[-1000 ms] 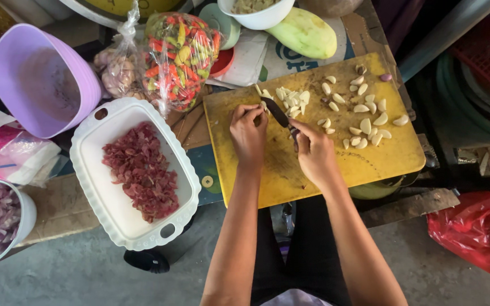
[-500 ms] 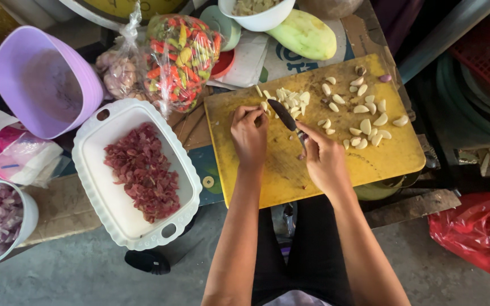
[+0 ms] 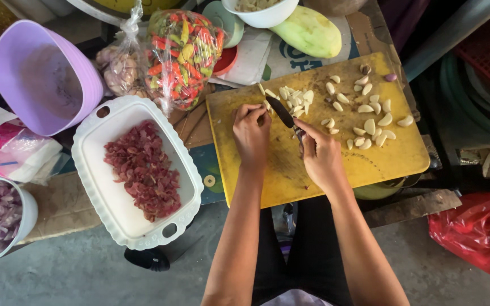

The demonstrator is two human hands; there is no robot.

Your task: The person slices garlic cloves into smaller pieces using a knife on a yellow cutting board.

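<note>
At frame centre, the right hand (image 3: 320, 154) clenches a knife (image 3: 283, 115), blade angled up-left toward garlic cloves (image 3: 294, 97) on the yellow cutting board (image 3: 392, 156); the left hand (image 3: 251, 131) pinches a clove beside the blade.

White tray (image 3: 94, 144), bagged chillies (image 3: 184, 54)

Bare forearms, no sleeves; dark trousers, pale top below.

On the yellow cutting board (image 3: 392, 156), the right hand (image 3: 320, 154) holds a knife (image 3: 282, 112) beside the left hand (image 3: 250, 131).
</note>
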